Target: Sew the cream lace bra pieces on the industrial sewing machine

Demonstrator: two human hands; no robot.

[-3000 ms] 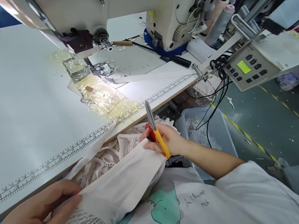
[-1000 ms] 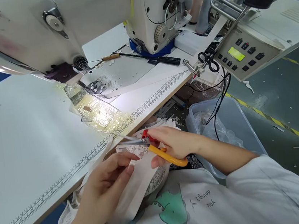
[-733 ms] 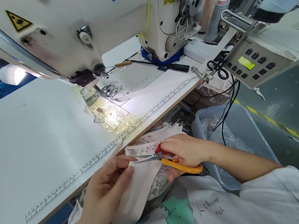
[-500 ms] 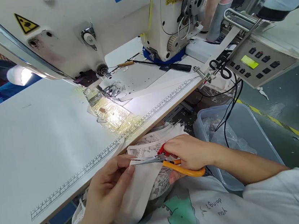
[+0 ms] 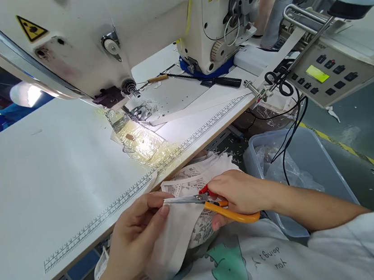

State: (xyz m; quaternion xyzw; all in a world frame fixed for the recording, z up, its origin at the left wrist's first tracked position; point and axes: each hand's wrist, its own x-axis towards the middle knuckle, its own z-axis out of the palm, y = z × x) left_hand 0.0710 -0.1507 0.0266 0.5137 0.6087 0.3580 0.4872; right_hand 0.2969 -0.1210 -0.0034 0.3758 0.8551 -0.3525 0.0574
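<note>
A white fabric piece with lace point(image 5: 172, 239) lies over my lap below the table edge. My left hand point(image 5: 138, 230) pinches its edge between thumb and fingers. In my right hand point(image 5: 234, 193) is a pair of scissors point(image 5: 233, 211) with orange and red handles. Their blades point left and look closed, with the tips at the fabric edge right beside my left fingertips. More white lace fabric point(image 5: 192, 180) bunches behind the scissors, partly hidden by my right hand.
A white sewing machine point(image 5: 92, 33) stands over the white table point(image 5: 58, 174), which has a printed ruler along its front edge. A screwdriver point(image 5: 224, 82) lies by the machine base. At the right are a control panel point(image 5: 329, 75) and a clear plastic bin point(image 5: 329, 163) holding plastic bags.
The scissor blades, slightly apart before, have come together at the fabric edge. My left hand keeps its pinch on the fabric. The whole view has shifted slightly.
</note>
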